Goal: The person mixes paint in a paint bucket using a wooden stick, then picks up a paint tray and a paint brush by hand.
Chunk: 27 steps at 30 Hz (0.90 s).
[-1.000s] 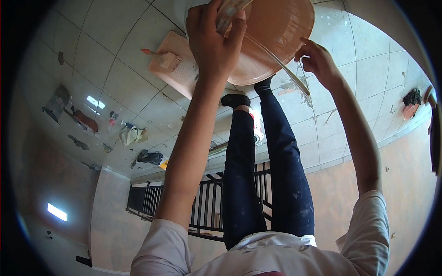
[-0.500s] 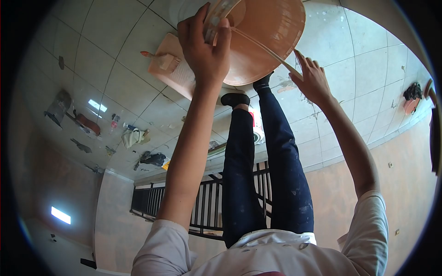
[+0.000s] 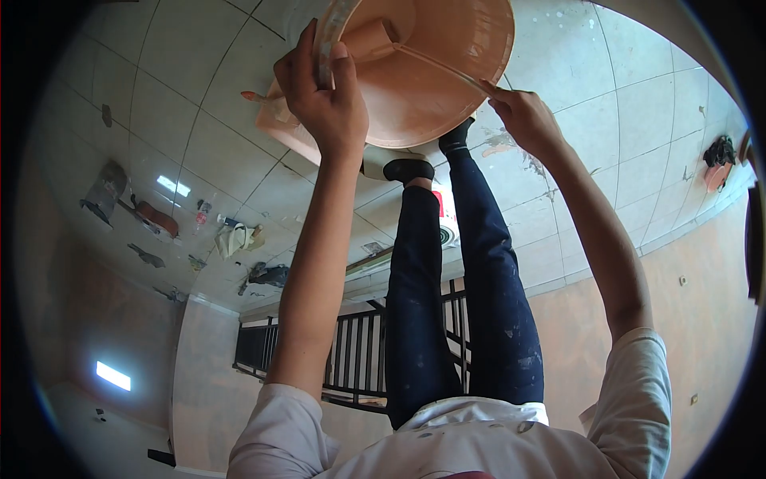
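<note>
A large bucket (image 3: pixel 399 104), coated inside with peach-orange paint, is tilted with its mouth towards me. My left hand (image 3: pixel 323 104) grips the rim on the bucket's left side, fingers behind and thumb in front. A thin stick (image 3: pixel 443 65) crosses the mouth, and my right hand (image 3: pixel 523 116) is closed on its outer end beside the right rim. At the inner end of the stick is a peach-coloured, roller-like piece (image 3: pixel 369 40). A paint tray (image 3: pixel 287 132) lies on the floor behind my left hand, with a red-tipped brush handle (image 3: pixel 253 96) over its edge.
My feet (image 3: pixel 408 170) stand just below the bucket on the tiled floor (image 3: pixel 231 152). Rags (image 3: pixel 238 238), a bottle (image 3: pixel 203 215) and dark scraps lie to the left. A black railing (image 3: pixel 359 351) runs behind my legs. A black bag (image 3: pixel 720 152) sits at the far right.
The bucket and my left hand have shifted left, covering more of the tray. My right hand has moved up and left and its fingers have closed on the stick. The roller-like piece shows more clearly.
</note>
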Available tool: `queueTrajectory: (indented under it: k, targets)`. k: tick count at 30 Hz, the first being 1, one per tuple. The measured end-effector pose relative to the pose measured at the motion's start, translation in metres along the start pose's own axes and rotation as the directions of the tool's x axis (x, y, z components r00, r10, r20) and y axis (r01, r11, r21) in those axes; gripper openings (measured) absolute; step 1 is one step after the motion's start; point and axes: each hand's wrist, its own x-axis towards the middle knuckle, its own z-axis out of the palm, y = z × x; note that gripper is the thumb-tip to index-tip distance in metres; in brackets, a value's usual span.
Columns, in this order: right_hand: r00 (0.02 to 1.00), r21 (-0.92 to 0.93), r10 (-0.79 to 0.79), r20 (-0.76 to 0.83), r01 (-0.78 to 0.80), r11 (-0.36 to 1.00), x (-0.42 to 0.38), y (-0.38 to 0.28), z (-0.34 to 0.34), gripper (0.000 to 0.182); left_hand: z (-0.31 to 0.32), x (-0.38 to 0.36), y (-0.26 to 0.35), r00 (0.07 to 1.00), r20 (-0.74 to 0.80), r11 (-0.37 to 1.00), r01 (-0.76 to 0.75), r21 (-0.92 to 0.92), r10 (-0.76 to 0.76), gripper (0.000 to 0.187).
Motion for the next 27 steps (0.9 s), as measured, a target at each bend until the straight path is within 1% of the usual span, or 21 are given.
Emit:
queueTrajectory:
  k: [2, 4, 6, 8, 10, 12, 14, 15, 16, 17, 18, 20, 21, 23, 27]
  targets:
    - [1.0, -0.091, -0.028, -0.014, 0.026, 0.996, 0.007, -0.001, -0.006, 0.036, -0.003, 0.0, 0.0, 1.0, 0.006, 0.999, 0.023, 0.038, -0.023, 0.041]
    - [1.0, -0.124, -0.003, 0.017, 0.006, 0.992, 0.014, -0.002, -0.014, 0.035, -0.008, 0.002, -0.005, 1.0, 0.022, 0.999, 0.001, 0.047, -0.002, 0.043]
    - [1.0, -0.217, -0.014, 0.02, 0.018, 0.976, 0.022, -0.002, -0.017, 0.033, -0.008, 0.002, -0.004, 0.999, 0.038, 0.998, -0.019, 0.057, 0.016, 0.047]
    - [0.999, -0.221, -0.01, 0.032, 0.016, 0.975, 0.027, 0.0, -0.02, 0.032, -0.005, -0.003, -0.001, 1.0, 0.009, 0.999, -0.018, 0.038, 0.017, 0.041]
    - [0.995, -0.195, 0.066, 0.075, -0.05, 0.98, 0.031, -0.01, -0.032, 0.031, -0.004, -0.008, -0.001, 1.0, 0.017, 0.999, -0.016, 0.037, 0.016, 0.041]
    - [0.993, -0.203, 0.08, 0.084, -0.061, 0.977, 0.034, -0.014, -0.035, 0.03, -0.004, -0.014, -0.002, 0.999, 0.028, 0.999, -0.017, 0.032, 0.016, 0.042]
    - [0.991, -0.209, 0.096, 0.095, -0.074, 0.975, 0.034, -0.01, -0.034, 0.029, -0.006, -0.022, -0.002, 1.0, 0.017, 1.0, 0.018, 0.016, -0.018, 0.045]
    - [0.997, -0.217, 0.038, 0.067, -0.022, 0.976, 0.036, -0.005, -0.03, 0.029, -0.006, -0.025, -0.004, 1.0, 0.018, 1.0, 0.02, 0.015, -0.02, 0.045]
    - [0.999, -0.225, -0.023, 0.038, 0.031, 0.974, 0.038, -0.001, -0.027, 0.03, -0.006, -0.029, -0.006, 1.0, -0.015, 1.0, -0.002, 0.021, 0.002, 0.046]
    - [0.999, -0.225, -0.023, 0.037, 0.031, 0.974, 0.039, -0.001, -0.028, 0.03, -0.007, -0.032, -0.009, 0.998, -0.049, 0.999, -0.025, 0.028, 0.026, 0.047]
    - [0.999, -0.237, -0.011, 0.044, 0.022, 0.971, 0.04, -0.001, -0.028, 0.029, -0.009, -0.034, -0.012, 0.998, -0.049, 0.999, -0.025, 0.029, 0.027, 0.047]
    - [0.999, -0.248, 0.0, 0.053, 0.013, 0.969, 0.042, -0.002, -0.028, 0.029, -0.012, -0.037, -0.016, 0.995, -0.095, 1.0, 0.01, 0.018, -0.008, 0.05]
    - [0.997, -0.251, 0.009, 0.076, 0.01, 0.968, 0.044, -0.003, -0.03, 0.029, -0.012, -0.037, -0.017, 0.996, -0.094, 1.0, 0.012, 0.02, -0.01, 0.05]
    - [0.995, -0.253, 0.02, 0.101, 0.007, 0.967, 0.046, -0.005, -0.032, 0.028, -0.013, -0.034, -0.017, 0.986, -0.15, 0.997, 0.075, 0.024, -0.07, 0.051]
    - [0.995, -0.241, -0.036, 0.092, 0.058, 0.969, 0.055, 0.0, -0.031, 0.028, -0.016, -0.028, -0.019, 0.991, -0.128, 0.996, 0.044, 0.073, -0.034, 0.052]
